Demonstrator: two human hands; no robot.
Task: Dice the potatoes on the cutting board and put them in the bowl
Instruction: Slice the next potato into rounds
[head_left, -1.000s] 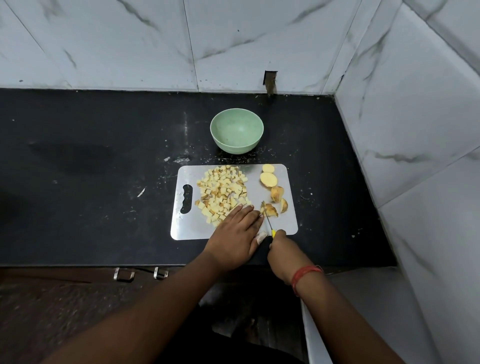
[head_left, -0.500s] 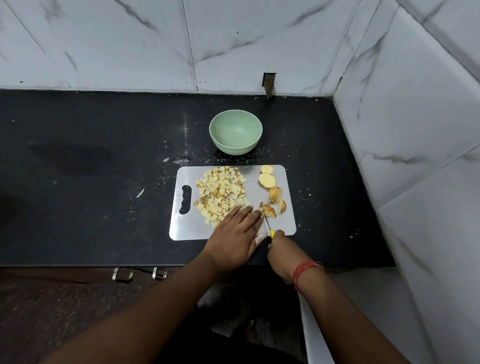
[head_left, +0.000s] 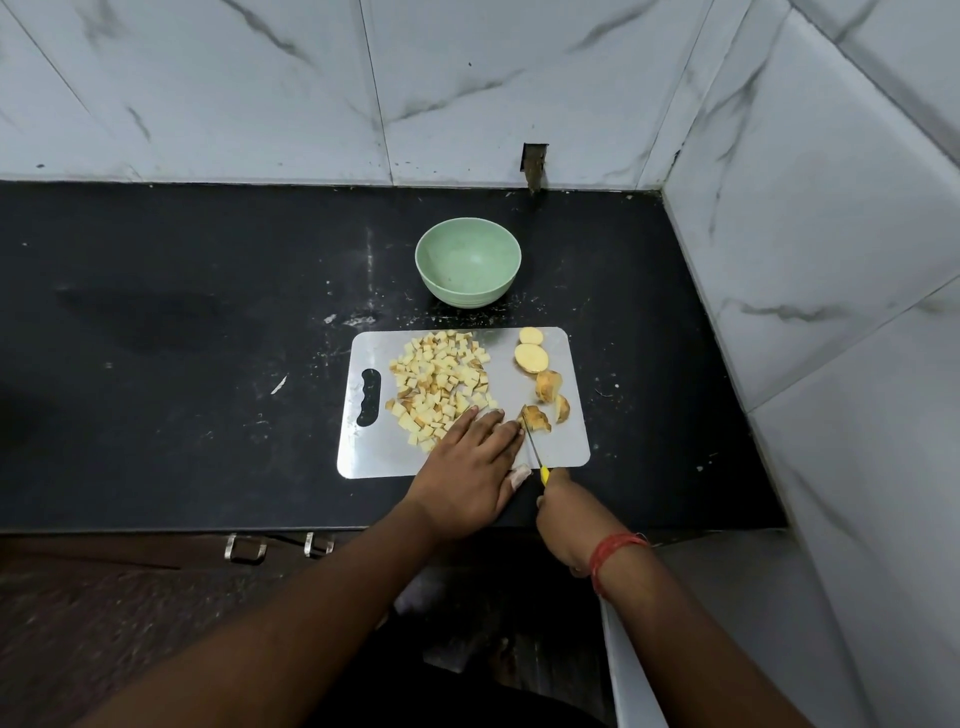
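- The cutting board (head_left: 563, 441) lies flat on the dark tabletop (head_left: 182, 322), handle slot to the left; it looks thin and smooth, so by judgement it could slide under sideways pressure.
- A heap of diced potato (head_left: 439, 384) covers the left-centre of the board. The cubes look small, light and firm, probably damp with starch, and are best gathered in a scoop of fingers or swept off the board edge, not picked singly.
- Uncut potato pieces (head_left: 540, 371) lie in a line down the right side of the board: two pale slices at the far end, skinned wedges nearer. They look stiff and rounded, likely to rock or roll unless set cut-face down.
- The left hand (head_left: 475, 462) lies palm-down with fingers straight and close together, resting on the board, its fingertips at the near edge of the diced heap and just beside the nearest wedge (head_left: 536, 418). Whether it covers a piece cannot be told.
- The right hand (head_left: 569, 512) is curled round the knife (head_left: 535, 449) by its yellow handle at the near edge of the board; the thin blade points away, its tip at the nearest wedge.
- The green bowl (head_left: 511, 257) stands upright on the tabletop just beyond the far edge of the board, and nothing shows in it. It looks light and could shift if nudged.
- Judgement: dicing is well along, transfer not yet begun. Chief risk is the blade running close beside the left fingertips.
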